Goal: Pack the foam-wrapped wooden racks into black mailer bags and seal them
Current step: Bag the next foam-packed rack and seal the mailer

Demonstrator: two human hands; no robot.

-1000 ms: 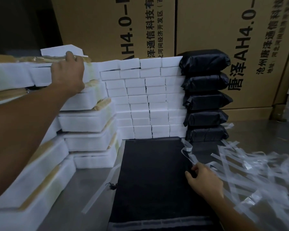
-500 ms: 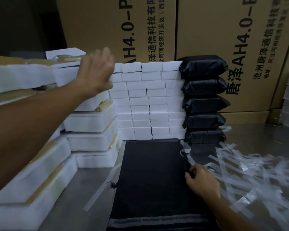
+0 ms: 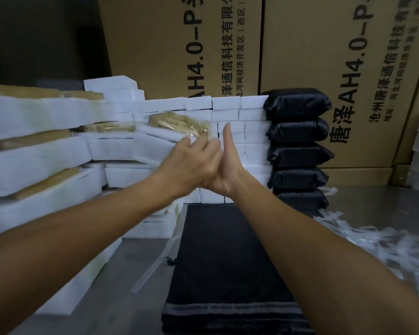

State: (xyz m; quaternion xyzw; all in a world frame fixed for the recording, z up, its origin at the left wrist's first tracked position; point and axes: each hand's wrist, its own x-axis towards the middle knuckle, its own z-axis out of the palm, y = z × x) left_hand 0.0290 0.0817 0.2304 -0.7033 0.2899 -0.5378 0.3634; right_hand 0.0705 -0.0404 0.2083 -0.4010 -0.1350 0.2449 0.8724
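At the far left, a stack of foam-wrapped wooden racks (image 3: 34, 151) stands on the metal table (image 3: 111, 305), white foam with tan wood showing at the edges. One foam-wrapped rack (image 3: 169, 131) is raised at an angle out of the top of this stack, with its wooden end in clear film turned to the right. The left hand (image 3: 191, 165) grips the near edge of this rack, fingers curled on the foam; the picture is blurred here, so the exact hold of each finger is not clear. Just beside it, touching it at the palm, the right hand (image 3: 228, 163) is open, with its thumb straight and pointing up next to the end of the rack. Under both forearms a pile of flat black mailer bags (image 3: 228, 274) lies on the table. Behind the hands is a wall of small white foam blocks (image 3: 249, 112). To the right of it, five packed black bags (image 3: 299, 151) are piled one on another. Large cardboard boxes (image 3: 336, 56) stand behind, and loose clear strips (image 3: 373, 240) lie at the far right.
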